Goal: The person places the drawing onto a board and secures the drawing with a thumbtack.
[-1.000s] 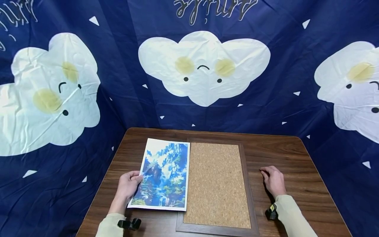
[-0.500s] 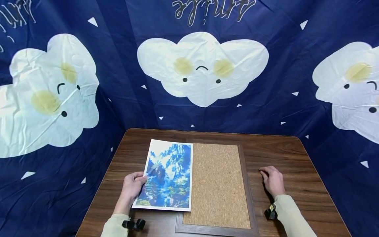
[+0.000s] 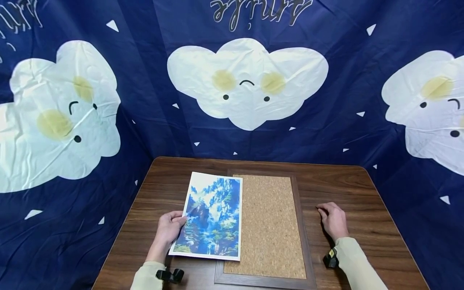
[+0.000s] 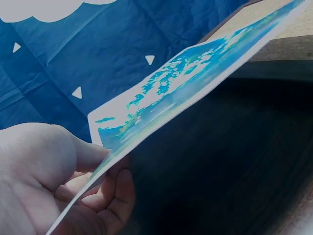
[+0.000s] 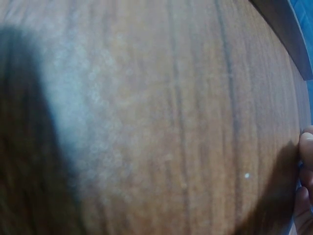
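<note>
A printed landscape picture (image 3: 212,217) with a white border, mountains and trees in blue and green, is pinched at its left edge by my left hand (image 3: 171,228). In the left wrist view the thumb lies on top of the sheet (image 4: 161,93) and the curled fingers are beneath it. The sheet is raised at a slant and covers the left part of a framed cork board (image 3: 270,225). To the right of the board my right hand (image 3: 334,220) rests on the table, fingers loosely bent, with nothing visible in them. Only its fingertips (image 5: 306,152) show in the right wrist view.
The brown wooden table (image 3: 348,189) carries the board near its middle, with bare wood on both sides. A dark blue curtain (image 3: 152,100) with white clouds hangs behind and at the sides. Each wrist wears a black device (image 3: 170,275).
My left hand has moved steadily to the right with the picture, which now covers more of the cork board. The right hand has stayed in place.
</note>
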### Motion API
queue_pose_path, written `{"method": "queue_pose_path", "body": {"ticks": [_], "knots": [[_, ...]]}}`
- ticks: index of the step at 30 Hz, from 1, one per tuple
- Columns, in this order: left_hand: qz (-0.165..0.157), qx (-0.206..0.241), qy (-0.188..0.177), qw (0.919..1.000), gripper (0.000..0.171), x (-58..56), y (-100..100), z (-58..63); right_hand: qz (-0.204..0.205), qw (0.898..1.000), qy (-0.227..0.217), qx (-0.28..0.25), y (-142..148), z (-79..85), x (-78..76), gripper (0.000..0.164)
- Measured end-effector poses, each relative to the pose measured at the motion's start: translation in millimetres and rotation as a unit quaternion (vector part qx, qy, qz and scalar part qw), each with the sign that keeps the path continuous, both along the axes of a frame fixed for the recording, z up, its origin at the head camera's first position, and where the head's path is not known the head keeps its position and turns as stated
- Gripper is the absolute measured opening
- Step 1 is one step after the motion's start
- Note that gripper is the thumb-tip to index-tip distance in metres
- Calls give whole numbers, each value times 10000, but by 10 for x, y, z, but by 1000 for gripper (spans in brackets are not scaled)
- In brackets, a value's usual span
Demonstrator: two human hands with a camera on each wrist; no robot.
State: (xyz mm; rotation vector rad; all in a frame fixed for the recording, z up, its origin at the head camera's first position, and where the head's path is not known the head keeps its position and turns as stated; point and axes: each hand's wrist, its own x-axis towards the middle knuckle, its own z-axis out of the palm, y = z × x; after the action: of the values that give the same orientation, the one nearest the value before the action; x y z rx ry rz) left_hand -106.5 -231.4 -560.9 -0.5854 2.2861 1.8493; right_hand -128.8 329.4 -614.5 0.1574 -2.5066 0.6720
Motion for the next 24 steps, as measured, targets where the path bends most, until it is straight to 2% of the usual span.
{"method": "queue_pose_path", "body": {"ticks": [11,24], "knots": [[10,14,-38,10000,27,3,154,-30,-63,9999,-90,-47,13,-12,-20,14],[-43,374,-4,9993,24,33,339,-127,-63,9999,-98,-41,8,-13,-3,14]]}}
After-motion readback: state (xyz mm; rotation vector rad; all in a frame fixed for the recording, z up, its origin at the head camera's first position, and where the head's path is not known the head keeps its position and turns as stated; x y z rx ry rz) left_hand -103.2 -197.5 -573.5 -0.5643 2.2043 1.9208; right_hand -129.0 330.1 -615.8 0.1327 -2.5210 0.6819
